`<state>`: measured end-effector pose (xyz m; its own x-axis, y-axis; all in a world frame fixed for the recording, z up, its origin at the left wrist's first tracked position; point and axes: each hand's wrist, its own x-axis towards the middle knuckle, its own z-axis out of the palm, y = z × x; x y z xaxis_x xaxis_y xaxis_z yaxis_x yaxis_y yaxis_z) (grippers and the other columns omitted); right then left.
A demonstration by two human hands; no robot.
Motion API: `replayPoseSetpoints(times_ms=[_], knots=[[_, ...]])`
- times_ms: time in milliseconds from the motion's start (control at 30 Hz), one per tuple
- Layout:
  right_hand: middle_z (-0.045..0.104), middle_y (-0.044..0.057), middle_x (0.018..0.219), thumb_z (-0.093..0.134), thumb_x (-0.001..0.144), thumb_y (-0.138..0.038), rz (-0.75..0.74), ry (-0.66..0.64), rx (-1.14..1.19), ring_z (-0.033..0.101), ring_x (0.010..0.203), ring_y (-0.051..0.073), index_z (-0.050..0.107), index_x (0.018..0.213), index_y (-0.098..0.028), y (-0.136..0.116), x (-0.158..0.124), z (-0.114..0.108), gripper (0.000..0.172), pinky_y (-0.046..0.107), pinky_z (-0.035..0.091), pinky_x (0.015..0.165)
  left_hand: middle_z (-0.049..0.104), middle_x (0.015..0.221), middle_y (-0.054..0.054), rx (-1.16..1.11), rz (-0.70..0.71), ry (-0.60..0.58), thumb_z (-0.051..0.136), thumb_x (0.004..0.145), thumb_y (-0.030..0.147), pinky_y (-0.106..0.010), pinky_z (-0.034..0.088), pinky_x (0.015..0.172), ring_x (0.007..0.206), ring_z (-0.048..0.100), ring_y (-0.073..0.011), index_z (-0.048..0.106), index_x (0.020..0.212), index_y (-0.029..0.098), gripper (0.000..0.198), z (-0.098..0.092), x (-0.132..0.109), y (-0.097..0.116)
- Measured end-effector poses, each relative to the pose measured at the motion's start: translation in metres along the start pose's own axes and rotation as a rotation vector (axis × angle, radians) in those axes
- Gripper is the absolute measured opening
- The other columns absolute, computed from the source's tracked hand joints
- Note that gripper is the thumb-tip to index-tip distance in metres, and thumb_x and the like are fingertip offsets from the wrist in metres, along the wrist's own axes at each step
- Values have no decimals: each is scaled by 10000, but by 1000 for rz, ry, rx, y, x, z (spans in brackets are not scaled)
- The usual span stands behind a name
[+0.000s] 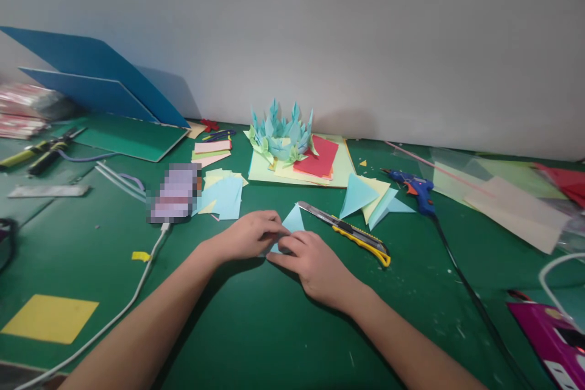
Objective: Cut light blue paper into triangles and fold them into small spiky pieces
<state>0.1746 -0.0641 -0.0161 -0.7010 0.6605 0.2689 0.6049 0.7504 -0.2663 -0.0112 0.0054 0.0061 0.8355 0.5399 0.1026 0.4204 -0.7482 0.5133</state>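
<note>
Head-worn, the camera looks forward and down (fairly near) over the hands (317,268) toward the wall (347,36).

green tabletop (256,347), one, dotted with pale specks. directly on it, left: yellow sheet (50,319), one, flat; white cable (145,277), running up to a blurred purple device (176,189). centre: light-blue paper piece (294,218), partly hidden; yellow-and-grey box cutter (347,230), slanting; stack of sheets (262,175), at the back. right: folded blue and cream papers (359,195); blue glue gun (423,192), black cord (464,283) trailing nearward; loose pale sheet (516,210); magenta box (539,332).
</note>
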Motion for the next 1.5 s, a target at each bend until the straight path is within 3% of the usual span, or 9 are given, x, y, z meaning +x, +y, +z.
replayPoseSetpoints(times_ms=[233, 467, 767, 1033, 1267, 1500], knots=[[572, 102, 1101, 451, 875, -115, 45, -22, -32, 457, 988, 239, 553, 1256, -270, -13, 4, 6, 424, 389, 398, 817, 601, 830, -48, -6, -11, -1, 439, 783, 11, -221, 450, 695, 785, 580, -139, 680, 1003, 154, 356, 0, -1, -1], [628, 114, 1034, 395, 900, -114, 37, 112, 12, 516, 918, 230, 637, 1127, -165, -1, 1, 7, 336, 373, 433, 784, 619, 880, -84, 6, 67, 38, 429, 864, 97, -242, 455, 700, 803, 588, -157, 671, 958, 130, 262, 2, 0, -4], [674, 118, 948, 359, 850, -41, 67, 269, 4, 584, 867, 222, 681, 985, -117, 13, -5, 5, 357, 341, 499, 760, 637, 1007, -91, -65, 44, 44, 463, 900, 159, -251, 463, 793, 900, 609, -161, 665, 984, 160, 220, 2, 0, -4], [680, 129, 992, 358, 800, 2, 125, 270, -51, 615, 905, 218, 686, 991, -123, 21, -10, 5, 400, 339, 526, 777, 632, 1028, -102, -72, 51, 33, 429, 909, 136, -273, 468, 818, 922, 600, -166, 653, 971, 147, 233, 1, 0, -2], [703, 106, 920, 371, 845, -29, -15, 321, -78, 621, 844, 204, 692, 947, -141, 18, -12, -4, 355, 335, 522, 743, 627, 1017, -109, -58, 64, 24, 440, 912, 157, -282, 473, 823, 917, 599, -168, 664, 932, 136, 227, 2, 0, -2], [695, 103, 948, 369, 885, -73, -85, 244, -73, 618, 853, 196, 675, 1011, -146, 17, -14, -3, 339, 312, 517, 711, 624, 1030, -116, 16, 77, 33, 416, 918, 159, -284, 469, 814, 918, 598, -176, 664, 945, 139, 250, 4, 0, -3]])
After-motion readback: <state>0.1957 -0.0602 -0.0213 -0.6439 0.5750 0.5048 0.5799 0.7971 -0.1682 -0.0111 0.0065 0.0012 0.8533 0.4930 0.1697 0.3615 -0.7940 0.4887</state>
